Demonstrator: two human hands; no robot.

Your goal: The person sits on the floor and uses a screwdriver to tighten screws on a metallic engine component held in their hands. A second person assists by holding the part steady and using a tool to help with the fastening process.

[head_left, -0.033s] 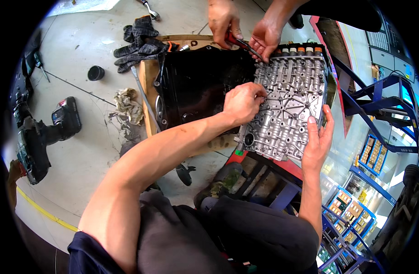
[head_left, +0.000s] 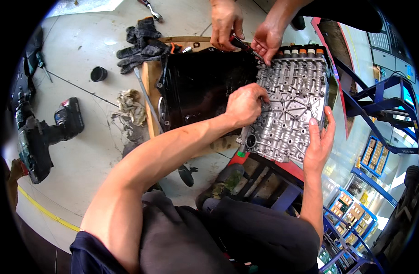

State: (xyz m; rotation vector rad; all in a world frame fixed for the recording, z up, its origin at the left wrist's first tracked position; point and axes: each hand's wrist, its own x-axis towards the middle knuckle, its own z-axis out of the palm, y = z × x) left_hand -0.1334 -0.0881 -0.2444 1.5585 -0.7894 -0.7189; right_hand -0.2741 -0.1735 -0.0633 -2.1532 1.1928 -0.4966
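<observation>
A silvery metal valve body (head_left: 289,102), covered in channels and bolts, lies in front of me beside a black oil pan (head_left: 205,86). My left hand (head_left: 246,105) is closed in a pinch at the valve body's left edge; its fingertips hide whatever they hold. My right hand (head_left: 318,144) grips the right edge, with the thumb on top and the other fingers along the side. Across from me, a co-worker's hand (head_left: 225,25) holds a red-and-black screwdriver (head_left: 240,44). That person's other hand (head_left: 268,41) is at the far left corner of the valve body.
Left of the pan lie dark work gloves (head_left: 141,48), a crumpled rag (head_left: 131,107), a grey metal bar (head_left: 147,98) and a black cup (head_left: 98,74). A cordless power tool (head_left: 40,137) is farther left. Blue metal frames (head_left: 387,109) stand at the right.
The picture has shifted slightly, with things sitting a little farther right. Both my hands keep their places on the valve body.
</observation>
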